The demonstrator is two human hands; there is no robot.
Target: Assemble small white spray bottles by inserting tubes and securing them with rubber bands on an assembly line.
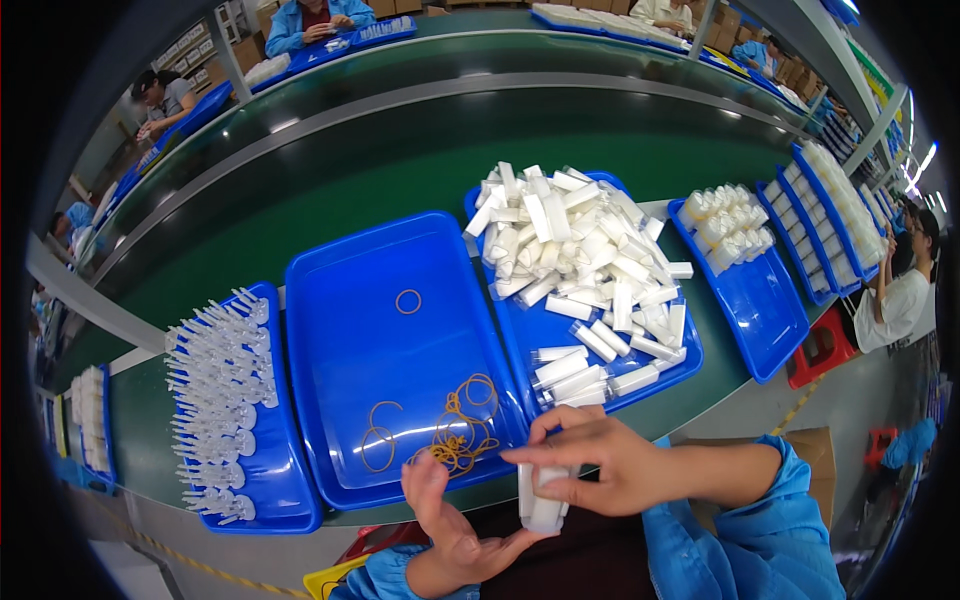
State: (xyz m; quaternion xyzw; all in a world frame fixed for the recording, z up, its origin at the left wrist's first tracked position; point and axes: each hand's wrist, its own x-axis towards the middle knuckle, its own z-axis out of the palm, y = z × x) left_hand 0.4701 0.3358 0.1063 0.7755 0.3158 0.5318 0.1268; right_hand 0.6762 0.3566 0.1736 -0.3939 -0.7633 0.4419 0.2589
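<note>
A small bundle of white rectangular pieces with a clear end (543, 500) is gripped between the thumb and fingers of my right hand (625, 462). My left hand (455, 535) has its fingers apart and raised. One outstretched digit of it reaches the bundle's lower end. Just beyond my left fingertips, tan rubber bands (460, 435) lie tangled in the near part of a blue tray (330, 300). A single loose band (408, 302) rests farther back in that tray.
Right of it, another blue tray (690, 365) carries a heap of white rectangular pieces (590, 240). At left, a tray (265, 500) bears rows of clear stemmed parts (220, 390). A tray (760, 320) with bagged bundles (725, 225) stands right. People work across the green conveyor (400, 150).
</note>
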